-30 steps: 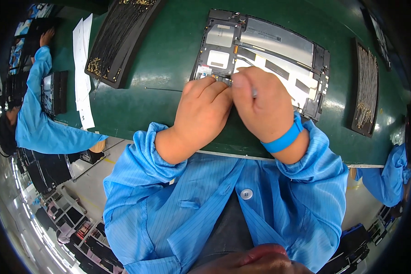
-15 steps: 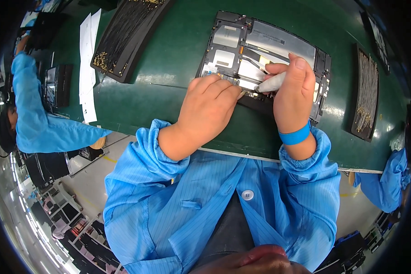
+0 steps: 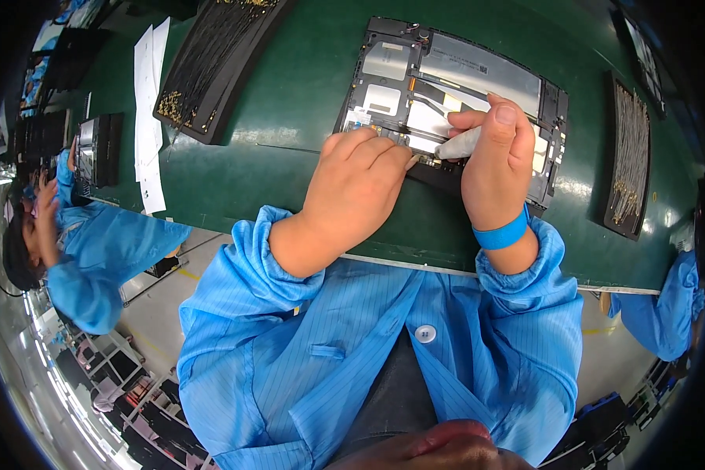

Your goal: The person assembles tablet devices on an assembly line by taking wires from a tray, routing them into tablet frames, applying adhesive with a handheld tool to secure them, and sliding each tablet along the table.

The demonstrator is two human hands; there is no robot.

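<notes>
An opened flat electronic device (image 3: 384,51), dark-framed with silver panels and ribbon strips, lies on the green bench. My left hand (image 3: 356,184) is closed at its near left edge, fingers curled down. A thin black cable (image 3: 290,148) runs from the left into that hand; the fingertips and cable end are hidden. Over the middle of the device, my right hand (image 3: 497,153) grips a white pointed tool (image 3: 458,146) that looks wrapped. Its dark tip touches or hovers just over small parts by the near edge, close to my left fingers.
A black tray (image 3: 223,59) of black cables with gold ends stands left, beside white paper sheets (image 3: 148,117). At right is another tray (image 3: 627,157) of grey cables. Co-workers in blue sit left (image 3: 133,235) and right (image 3: 662,309). More devices (image 3: 98,149) lie far left.
My right hand and the white tool have shifted slightly left. My left hand stays put. The co-worker at left has leaned back and raised a hand near the head.
</notes>
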